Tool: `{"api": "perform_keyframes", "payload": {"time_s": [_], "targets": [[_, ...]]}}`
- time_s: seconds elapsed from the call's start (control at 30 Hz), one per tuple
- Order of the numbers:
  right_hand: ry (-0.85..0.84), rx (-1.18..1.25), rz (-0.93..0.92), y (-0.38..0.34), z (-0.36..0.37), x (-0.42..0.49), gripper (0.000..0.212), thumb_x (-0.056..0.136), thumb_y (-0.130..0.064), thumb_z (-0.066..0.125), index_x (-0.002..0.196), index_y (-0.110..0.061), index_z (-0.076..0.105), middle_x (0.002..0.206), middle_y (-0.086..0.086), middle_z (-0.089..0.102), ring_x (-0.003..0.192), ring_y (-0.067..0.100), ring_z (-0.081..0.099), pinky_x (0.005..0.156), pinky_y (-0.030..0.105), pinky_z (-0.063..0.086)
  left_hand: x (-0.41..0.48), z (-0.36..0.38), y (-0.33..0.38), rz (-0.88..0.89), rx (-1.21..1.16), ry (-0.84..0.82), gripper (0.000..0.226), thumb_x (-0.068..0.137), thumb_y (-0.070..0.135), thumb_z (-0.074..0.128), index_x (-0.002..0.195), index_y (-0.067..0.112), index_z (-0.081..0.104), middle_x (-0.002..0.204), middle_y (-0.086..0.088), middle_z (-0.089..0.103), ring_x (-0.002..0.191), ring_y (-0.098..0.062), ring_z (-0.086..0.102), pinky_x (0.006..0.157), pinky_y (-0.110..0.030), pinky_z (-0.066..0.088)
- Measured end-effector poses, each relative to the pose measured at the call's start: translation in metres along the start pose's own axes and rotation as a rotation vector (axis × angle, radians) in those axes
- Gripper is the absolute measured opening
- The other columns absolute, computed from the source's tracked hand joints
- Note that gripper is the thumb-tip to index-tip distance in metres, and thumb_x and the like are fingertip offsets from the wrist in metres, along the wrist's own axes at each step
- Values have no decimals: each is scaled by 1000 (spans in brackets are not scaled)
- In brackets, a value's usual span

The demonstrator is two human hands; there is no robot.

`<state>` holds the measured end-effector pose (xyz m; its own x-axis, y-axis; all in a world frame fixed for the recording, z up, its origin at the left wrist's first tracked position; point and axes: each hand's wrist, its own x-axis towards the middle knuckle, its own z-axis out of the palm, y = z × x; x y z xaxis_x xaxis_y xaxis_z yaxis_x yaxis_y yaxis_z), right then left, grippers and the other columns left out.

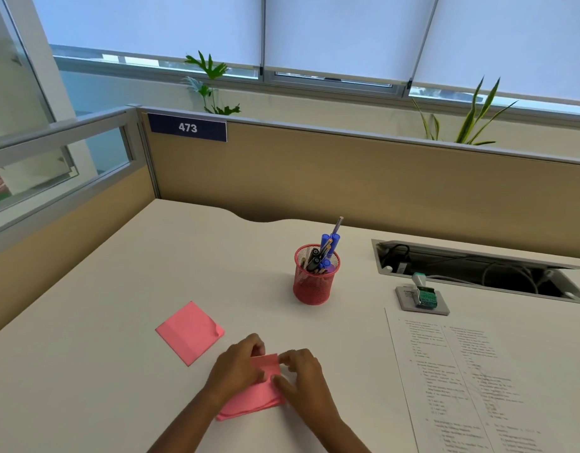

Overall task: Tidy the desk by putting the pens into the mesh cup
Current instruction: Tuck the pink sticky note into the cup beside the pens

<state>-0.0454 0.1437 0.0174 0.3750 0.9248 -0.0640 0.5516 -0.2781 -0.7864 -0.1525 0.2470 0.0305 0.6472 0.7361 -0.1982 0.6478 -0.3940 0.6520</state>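
— Toward the back of the worktop (216, 256): red mesh cup (315, 278), upright, well apart from both hands. Pens (326, 253) standing in it already, blue caps and dark barrels, leaning toward the far rim.

— Any pens loose on the surface?

— None visible. Only paper things outside the cup: a pink pad of sticky notes (189, 332) lying flat, near the left hand; a printed sheet (461, 380) along the right side; a small stamp on its grey pad (424, 297) just beyond that sheet; a cable slot (478, 273) further back.

— And the hands?

— Left hand (238, 366) curled, fingers pinching the upper left corner of a second pink stack of notes (256, 398). Right hand (303, 376) likewise curled, fingertips on the top sheet's right edge, thumb lower down against the stack. Top sheet lifted or folded between the two; hard to tell which. No pen in either.

— So how far along?

— Judging by the layout, pen part done or nearly so: everything pen-shaped sits inside the cup. Possibly more hidden under the hands or out of frame; cannot tell. Attention now apparently on the notes, not the pens. Left to do, at most, a check for strays.
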Motion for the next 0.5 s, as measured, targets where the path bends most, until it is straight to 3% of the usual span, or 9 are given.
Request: {"api": "perform_keyframes", "payload": {"time_s": [0.1,0.2,0.37,0.43,0.5], "targets": [[-4,169,28,4,-13,1,16,76,-19,57,91,-26,54,80,-6,59,72,7,53,63,12,39,3,4,14,-4,-231,69,38,69,6,70,67,28,39,71,10,50,68,-11,45,56,-19,33],[66,224,-2,9,-32,2,21,73,-19,56,83,-38,56,64,-13,64,61,3,55,60,22,44,11,2,34,43,-345,99,37,68,4,71,66,26,41,70,9,49,66,-10,44,57,-19,34],[281,186,-79,3,-76,10,34,80,-5,58,72,-38,56,62,-18,64,63,13,59,64,39,53,32,-15,75,252,-438,24,34,74,1,68,66,27,48,72,9,54,70,-5,48,61,-8,37],[402,173,-91,1,-96,15,38,81,-1,59,69,-37,54,62,-18,64,63,16,59,65,44,54,44,-24,89,324,-498,115,25,81,10,65,70,29,53,82,5,58,79,-10,53,67,-19,38],[516,162,-100,-1,-115,19,39,83,0,57,70,-36,54,61,-14,63,68,22,61,65,47,55,55,-30,99,346,-513,354,13,84,13,63,81,24,56,93,2,58,91,-13,51,70,-19,38]]}}
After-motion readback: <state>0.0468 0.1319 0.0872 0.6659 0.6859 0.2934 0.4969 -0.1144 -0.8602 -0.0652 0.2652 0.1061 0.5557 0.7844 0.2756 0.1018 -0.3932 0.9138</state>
